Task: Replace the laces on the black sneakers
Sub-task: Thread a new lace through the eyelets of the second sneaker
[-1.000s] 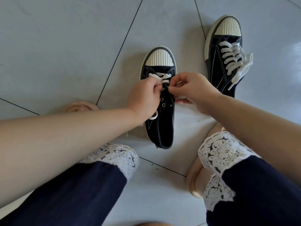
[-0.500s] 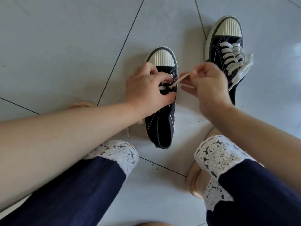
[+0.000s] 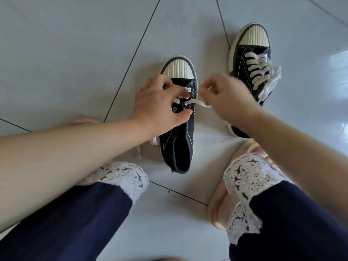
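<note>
Here the half-laced black sneaker (image 3: 178, 144) lies on the grey tiled floor (image 3: 75, 53) between the person's knees, its ribbed white toe cap pointing away; only the eyelets nearest the toe carry the white lace (image 3: 194, 101), and at least one eyelet lower down is bare; the left hand (image 3: 158, 106) grips the sneaker over its eyelet rows, fingers curled on top and thumb laid across the upper; a stretch of lace runs out of a right-side eyelet to the right hand (image 3: 228, 98), which pinches it just beside the shoe, its fingers blurred; the hands are near each other but apart; another bit of lace pokes out below the left wrist; the second black sneaker (image 3: 250, 68) sits further off to the right, fully laced in white with loose ends on its right side; navy trouser legs (image 3: 84, 213) with white crochet cuffs (image 3: 128, 176) fill the near edge
</note>
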`<state>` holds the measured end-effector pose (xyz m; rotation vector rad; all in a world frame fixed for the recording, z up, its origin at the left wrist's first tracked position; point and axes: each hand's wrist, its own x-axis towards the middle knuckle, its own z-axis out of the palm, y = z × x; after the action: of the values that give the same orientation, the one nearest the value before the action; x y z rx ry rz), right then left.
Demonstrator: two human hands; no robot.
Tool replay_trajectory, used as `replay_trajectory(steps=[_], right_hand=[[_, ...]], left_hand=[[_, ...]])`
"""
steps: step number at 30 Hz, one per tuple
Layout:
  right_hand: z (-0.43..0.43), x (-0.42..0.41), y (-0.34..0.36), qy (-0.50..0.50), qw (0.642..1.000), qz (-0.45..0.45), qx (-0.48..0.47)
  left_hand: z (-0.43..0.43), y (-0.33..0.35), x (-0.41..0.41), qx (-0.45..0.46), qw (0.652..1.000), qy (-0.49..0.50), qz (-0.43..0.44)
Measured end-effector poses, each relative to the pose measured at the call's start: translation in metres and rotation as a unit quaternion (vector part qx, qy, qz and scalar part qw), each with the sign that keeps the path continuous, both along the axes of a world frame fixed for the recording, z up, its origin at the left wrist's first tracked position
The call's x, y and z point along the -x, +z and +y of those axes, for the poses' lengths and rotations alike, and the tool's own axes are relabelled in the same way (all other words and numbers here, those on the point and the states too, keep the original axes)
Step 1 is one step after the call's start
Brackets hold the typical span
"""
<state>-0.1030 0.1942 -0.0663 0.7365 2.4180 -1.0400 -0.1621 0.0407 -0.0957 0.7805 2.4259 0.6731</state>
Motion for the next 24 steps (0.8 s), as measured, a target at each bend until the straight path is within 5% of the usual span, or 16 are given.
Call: replay_trajectory(steps=[6,9,14,19,24], right_hand=[[-0.016,-0.001,-0.014,0.128,0.988,-0.082,-0.036],[-0.010,0.000,-0.007,0.000,0.997,-0.049,0.052],[0.004,-0.003,0.026,-0.186,0.960,0.052,0.201],[0.001,-0.008,0.045,-0.161,0.956,0.090,0.230],[0.009,0.000,0.041,0.000,0.997,0.000,0.081]], left_hand=[[-0.001,0.002,0.001,-0.007,1.000,-0.005,-0.003],[-0.002,0.002,0.003,-0.002,1.000,-0.021,-0.002],[-0.002,0.000,0.005,-0.001,1.000,-0.020,-0.017],[-0.002,0.002,0.000,-0.017,0.998,-0.058,-0.011],[-0.005,0.002,0.004,-0.017,0.997,-0.072,-0.034]])
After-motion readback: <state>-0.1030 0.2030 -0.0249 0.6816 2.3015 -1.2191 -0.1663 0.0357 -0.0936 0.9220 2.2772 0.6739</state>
